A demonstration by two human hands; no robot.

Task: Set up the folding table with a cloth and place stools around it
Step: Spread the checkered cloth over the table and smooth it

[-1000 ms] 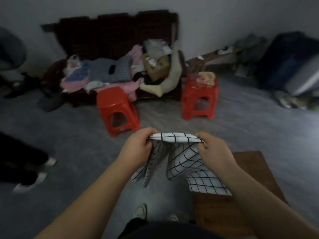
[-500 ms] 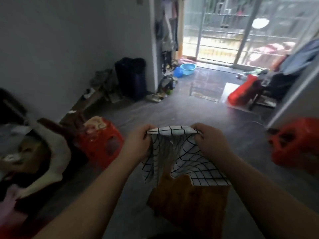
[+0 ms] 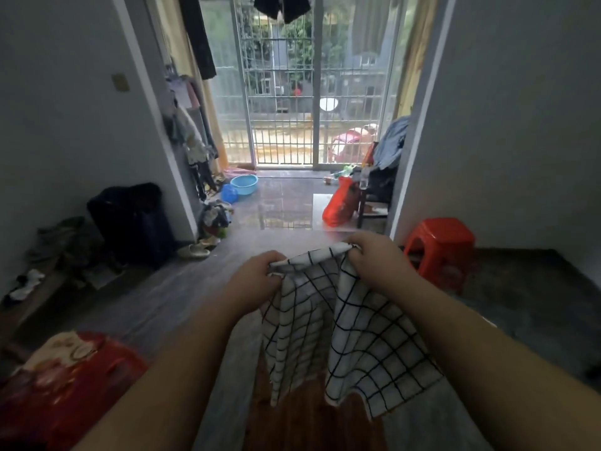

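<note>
A white cloth with a black grid (image 3: 341, 323) hangs folded in front of me, held by its top edge. My left hand (image 3: 257, 281) grips the left corner and my right hand (image 3: 374, 258) grips the right corner, a little higher. Below the cloth lies the brown wooden table top (image 3: 305, 415), partly hidden by the fabric. One red plastic stool (image 3: 439, 249) stands by the right wall. Another red stool (image 3: 68, 385) with something pale on its seat is at the lower left.
A black suitcase (image 3: 133, 219) and scattered shoes line the left wall. Ahead, a balcony doorway with a barred window holds a blue basin (image 3: 244, 183), a red bag (image 3: 341, 203) and a dark chair (image 3: 377, 196) piled with clothes. Grey floor lies between.
My view has swung right, from the cluttered sofa and two stools to the balcony doorway. Both hands keep hold of the cloth's top edge; the right hand now sits higher.
</note>
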